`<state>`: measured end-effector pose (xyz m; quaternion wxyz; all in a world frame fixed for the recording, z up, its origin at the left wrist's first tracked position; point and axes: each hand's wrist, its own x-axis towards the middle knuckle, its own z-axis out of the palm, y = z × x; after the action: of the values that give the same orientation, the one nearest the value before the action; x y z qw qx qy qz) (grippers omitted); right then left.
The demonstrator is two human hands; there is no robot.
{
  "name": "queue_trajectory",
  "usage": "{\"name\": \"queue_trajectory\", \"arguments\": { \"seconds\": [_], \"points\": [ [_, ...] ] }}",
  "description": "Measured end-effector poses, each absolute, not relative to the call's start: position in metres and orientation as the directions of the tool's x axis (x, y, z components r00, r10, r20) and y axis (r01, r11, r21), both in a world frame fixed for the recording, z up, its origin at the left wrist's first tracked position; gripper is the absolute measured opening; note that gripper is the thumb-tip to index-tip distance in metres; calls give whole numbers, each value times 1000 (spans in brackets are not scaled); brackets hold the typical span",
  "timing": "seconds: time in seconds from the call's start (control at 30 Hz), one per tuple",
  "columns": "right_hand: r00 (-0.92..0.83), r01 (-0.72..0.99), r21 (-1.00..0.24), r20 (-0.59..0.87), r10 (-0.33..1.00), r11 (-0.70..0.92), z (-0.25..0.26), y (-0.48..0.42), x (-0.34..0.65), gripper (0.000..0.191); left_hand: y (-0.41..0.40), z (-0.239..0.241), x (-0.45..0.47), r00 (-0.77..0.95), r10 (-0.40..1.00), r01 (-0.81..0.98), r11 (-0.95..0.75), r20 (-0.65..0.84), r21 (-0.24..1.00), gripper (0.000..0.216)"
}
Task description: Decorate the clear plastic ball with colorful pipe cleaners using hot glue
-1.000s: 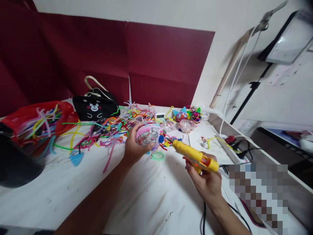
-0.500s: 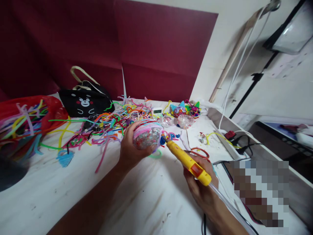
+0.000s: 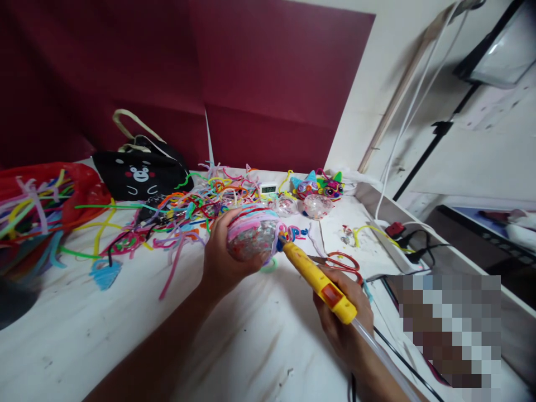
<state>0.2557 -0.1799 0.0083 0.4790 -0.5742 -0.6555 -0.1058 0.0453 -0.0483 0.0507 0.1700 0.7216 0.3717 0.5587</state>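
Note:
My left hand (image 3: 221, 254) is closed around a clear glittery ball (image 3: 252, 234) wrapped with pink and purple pipe cleaners, held just above the white table (image 3: 125, 329). My right hand (image 3: 349, 329) grips a yellow glue gun (image 3: 316, 273) with a clear glue stick sticking out behind. The gun's nozzle touches the right side of the ball. A black cord runs down from the gun past my wrist.
A heap of coloured pipe cleaners (image 3: 184, 215) lies behind the ball, with a black bear bag (image 3: 140, 173) and a red bag (image 3: 50, 195) to the left. Two clear balls (image 3: 316, 205), finished cat-faced balls (image 3: 320, 186), a small clock (image 3: 268, 190), red scissors (image 3: 341, 261) and a power strip (image 3: 397, 245) sit right.
The glue gun swung from pointing left with its nozzle short of the ball to slanting up with the nozzle against the ball. The view shifted right.

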Motion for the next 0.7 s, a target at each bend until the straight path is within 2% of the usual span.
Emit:
{"name": "queue_trajectory", "arguments": {
  "seconds": [0.13,0.23,0.43,0.6,0.7],
  "points": [
    [135,854,-432,723,677,291,8,-182,257,28,-49,50,46,108,734,333,-662,671,671,84],
    [123,878,-404,709,694,257,8,-181,258,26,-49,51,46,107,741,330,-655,663,679,83],
    [99,879,-356,786,611,315,8,-177,255,23,-50,50,48,108,761,319,-636,639,703,84],
    [139,896,-383,721,679,224,16,-181,247,18,-49,48,50,106,779,313,-616,618,723,85],
    [136,895,-384,718,683,226,18,-182,245,19,-49,47,50,112,788,320,-606,606,729,85]
  ]
}}
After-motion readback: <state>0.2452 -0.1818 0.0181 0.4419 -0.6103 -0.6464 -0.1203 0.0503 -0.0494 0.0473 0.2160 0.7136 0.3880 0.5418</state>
